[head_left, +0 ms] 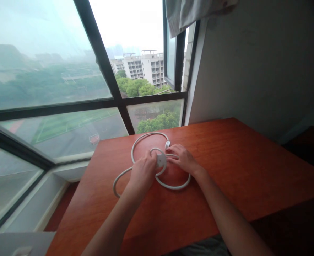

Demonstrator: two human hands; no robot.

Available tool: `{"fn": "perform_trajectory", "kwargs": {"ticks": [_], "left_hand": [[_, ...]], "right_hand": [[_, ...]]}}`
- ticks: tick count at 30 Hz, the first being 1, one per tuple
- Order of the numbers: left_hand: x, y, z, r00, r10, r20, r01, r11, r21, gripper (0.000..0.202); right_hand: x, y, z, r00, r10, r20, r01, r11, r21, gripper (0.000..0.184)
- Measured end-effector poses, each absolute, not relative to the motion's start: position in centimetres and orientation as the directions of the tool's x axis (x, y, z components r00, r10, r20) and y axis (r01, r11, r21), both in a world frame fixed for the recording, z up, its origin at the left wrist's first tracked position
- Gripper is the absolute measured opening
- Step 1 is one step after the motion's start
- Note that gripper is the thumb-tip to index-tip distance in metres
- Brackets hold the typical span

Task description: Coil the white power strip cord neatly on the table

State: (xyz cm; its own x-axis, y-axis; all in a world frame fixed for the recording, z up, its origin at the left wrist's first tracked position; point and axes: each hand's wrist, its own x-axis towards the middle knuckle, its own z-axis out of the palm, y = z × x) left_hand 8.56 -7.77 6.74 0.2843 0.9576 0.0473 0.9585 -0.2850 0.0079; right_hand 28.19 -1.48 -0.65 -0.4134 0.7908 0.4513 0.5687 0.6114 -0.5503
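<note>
One cord [173,188]: white, looped near far edge of surface [226,160], toward left corner.
Left hand [144,170]: grasping white block [161,160].
Plug [168,144]: just past block.
Right hand [183,158]: bent at cord; cannot tell whether gripping.

My left grip [145,169] covers part of the white plastic block [161,160], my left forearm [110,218] hides some of the round whitish cable [173,187], and my right grip [184,159] blocks more. Reddish-brown wooden worktop [253,160] runs off the right edge; grey fabric curtain [186,13] gets cropped up top.
</note>
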Motion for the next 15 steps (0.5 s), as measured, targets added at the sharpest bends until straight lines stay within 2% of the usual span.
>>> {"fn": "perform_trajectory", "kwargs": {"ticks": [3,6,10,13,15], "left_hand": [[8.9,-7.5,6.1,0.275,0.958,0.086,0.958,-0.28,0.06,0.028],[9.4,-7.3,6.0,0.298,0.947,0.124,0.943,-0.312,0.119,0.027],[9.8,-7.1,6.2,0.385,0.914,0.129,0.876,-0.406,0.259,0.026],[9.6,-7.1,6.5,0.44,0.892,0.105,0.829,-0.448,0.335,0.032],[9.1,-6.9,6.8,0.41,0.905,0.116,0.848,-0.425,0.315,0.037]], "right_hand": [[28.0,-1.7,-0.7,-0.446,0.762,0.469,0.539,0.647,-0.539,0.038],[27.7,-2.0,-0.7,-0.479,0.719,0.504,0.492,0.695,-0.524,0.049],[27.4,-2.3,-0.3,-0.529,0.675,0.514,0.423,0.735,-0.53,0.059],[27.4,-2.6,0.1,-0.541,0.701,0.465,0.435,0.706,-0.558,0.058],[27.4,-2.8,0.4,-0.522,0.736,0.431,0.471,0.67,-0.574,0.055]]}}
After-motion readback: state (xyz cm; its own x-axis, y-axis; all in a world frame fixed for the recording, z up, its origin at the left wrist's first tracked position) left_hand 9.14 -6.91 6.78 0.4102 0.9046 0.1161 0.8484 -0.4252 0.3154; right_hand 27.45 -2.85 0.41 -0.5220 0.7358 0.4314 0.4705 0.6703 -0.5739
